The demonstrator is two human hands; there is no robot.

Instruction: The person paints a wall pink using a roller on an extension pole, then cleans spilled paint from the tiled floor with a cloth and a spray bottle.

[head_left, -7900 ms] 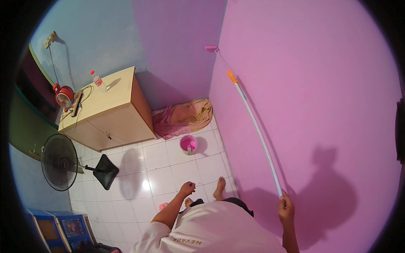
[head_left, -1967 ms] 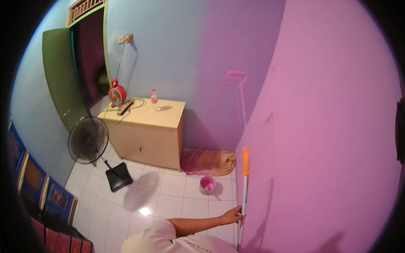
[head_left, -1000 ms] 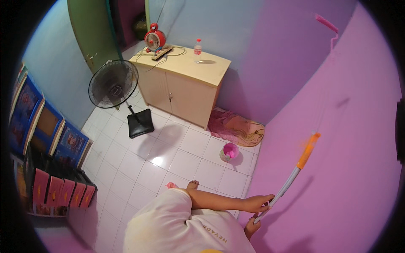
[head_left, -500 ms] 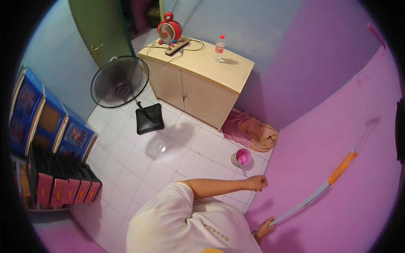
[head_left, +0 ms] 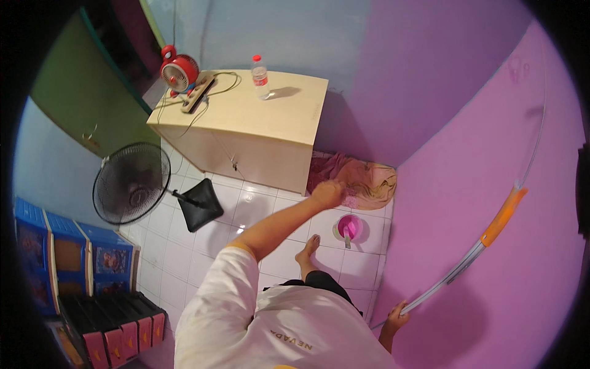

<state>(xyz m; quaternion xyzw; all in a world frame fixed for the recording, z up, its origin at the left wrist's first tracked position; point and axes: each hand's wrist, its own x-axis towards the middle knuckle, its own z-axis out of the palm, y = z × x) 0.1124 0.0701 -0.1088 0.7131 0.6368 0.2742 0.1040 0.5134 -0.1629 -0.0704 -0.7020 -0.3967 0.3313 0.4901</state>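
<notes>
My right hand (head_left: 397,312) is closed round the lower part of a long grey pole, low beside the pink wall. An orange handle (head_left: 505,215) and a thin wire rod (head_left: 537,138) continue the pole up along the wall like a paint roller's frame; the far end is out of view. My left hand (head_left: 330,193) is curled into a fist in front of me, with nothing visible in it. Below and right of that fist, a small bucket (head_left: 340,237) of bright pink paint stands on the floor. A pale brush or stick (head_left: 347,241) leans in it.
A cream cabinet (head_left: 289,114) carries a water bottle (head_left: 260,79), a red fan (head_left: 179,74) and a power strip (head_left: 198,95). Crumpled cloth (head_left: 369,184) lies in the corner. A black stand fan (head_left: 132,184) and blue and pink drawers (head_left: 110,261) are at left.
My left hand has moved left and away from me, and my forearm now points ahead. My right hand keeps its hold on the pole. The view has turned, and my bare foot shows now.
</notes>
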